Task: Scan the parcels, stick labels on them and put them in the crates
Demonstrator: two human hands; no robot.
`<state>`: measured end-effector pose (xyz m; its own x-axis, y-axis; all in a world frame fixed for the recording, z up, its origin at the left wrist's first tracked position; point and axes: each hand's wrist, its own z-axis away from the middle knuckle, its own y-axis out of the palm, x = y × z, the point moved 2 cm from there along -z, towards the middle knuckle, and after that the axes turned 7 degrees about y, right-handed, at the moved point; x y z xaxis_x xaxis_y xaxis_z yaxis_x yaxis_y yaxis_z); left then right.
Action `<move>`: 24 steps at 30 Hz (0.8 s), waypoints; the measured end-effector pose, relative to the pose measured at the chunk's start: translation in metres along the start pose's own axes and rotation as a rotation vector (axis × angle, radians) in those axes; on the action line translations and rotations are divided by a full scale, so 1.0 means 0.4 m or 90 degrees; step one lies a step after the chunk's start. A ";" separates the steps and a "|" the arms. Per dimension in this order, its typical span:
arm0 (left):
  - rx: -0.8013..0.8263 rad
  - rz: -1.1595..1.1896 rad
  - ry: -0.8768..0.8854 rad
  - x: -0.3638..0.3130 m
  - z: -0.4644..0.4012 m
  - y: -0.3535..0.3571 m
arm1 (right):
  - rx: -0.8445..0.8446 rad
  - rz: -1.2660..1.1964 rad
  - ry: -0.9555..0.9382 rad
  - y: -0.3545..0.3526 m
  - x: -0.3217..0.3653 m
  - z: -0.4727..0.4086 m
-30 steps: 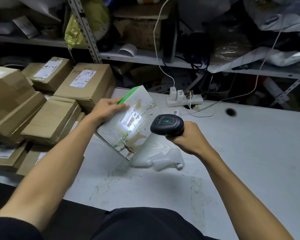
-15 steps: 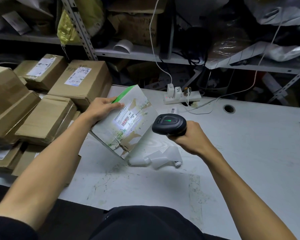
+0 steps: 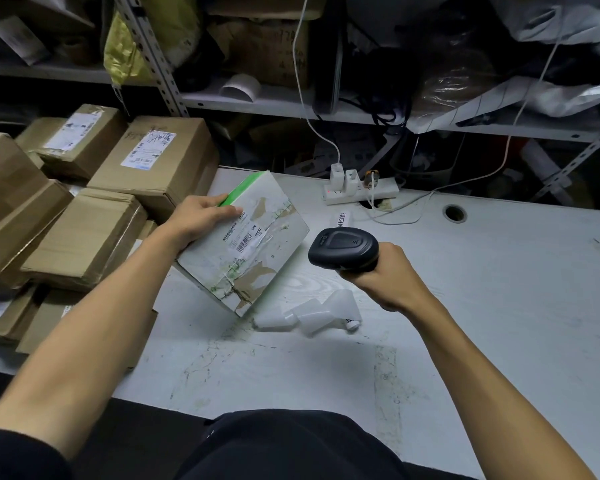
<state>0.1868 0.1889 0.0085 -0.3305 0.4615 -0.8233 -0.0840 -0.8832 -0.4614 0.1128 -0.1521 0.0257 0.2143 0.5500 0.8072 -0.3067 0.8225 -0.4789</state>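
A white parcel [image 3: 257, 251] with a green edge and torn tape marks stands tilted on the grey table [image 3: 499, 306], its barcode label facing up. My left hand [image 3: 198, 220] grips its upper left edge. My right hand [image 3: 385, 275] holds a black barcode scanner [image 3: 342, 249] just right of the parcel, pointed toward the label. No scan light shows on the label. A strip of white label backing [image 3: 312, 315] lies on the table below the scanner.
Several brown cardboard parcels [image 3: 84, 237] are stacked at the left, some with labels. A white power strip [image 3: 357, 190] with cables lies at the table's back edge. Cluttered metal shelves [image 3: 274, 102] rise behind. A cable hole [image 3: 454, 213] is at the right.
The scanner's bright light on the label and its green indicator have gone out. The parcel and both hands stay almost where they were.
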 end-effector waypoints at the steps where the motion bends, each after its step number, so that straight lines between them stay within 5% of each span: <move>1: -0.001 -0.001 -0.003 0.003 -0.001 -0.001 | 0.000 -0.001 0.004 0.000 -0.004 0.000; 10: 0.000 -0.124 -0.013 0.033 -0.027 -0.006 | -0.033 -0.036 0.128 -0.010 -0.055 -0.002; 15: -0.238 -0.461 0.206 0.021 0.000 0.089 | -0.128 0.020 0.289 -0.009 -0.233 0.011; 16: -0.225 -0.467 0.270 0.008 0.019 0.147 | -0.145 0.017 0.321 -0.006 -0.280 0.018; 18: -0.043 -0.442 0.359 0.004 0.056 0.279 | -0.161 0.029 0.385 0.004 -0.346 0.036; 21: 0.227 -0.467 0.348 0.024 0.114 0.494 | -0.177 0.023 0.443 0.022 -0.417 0.064; 24: 0.266 -0.474 0.312 0.049 0.141 0.635 | -0.173 -0.003 0.466 0.032 -0.446 0.084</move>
<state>0.1061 -0.0310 -0.1061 0.3604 0.8119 -0.4593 -0.4698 -0.2675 -0.8413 0.0396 -0.2445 -0.1129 0.8014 0.4237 0.4221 -0.0859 0.7800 -0.6199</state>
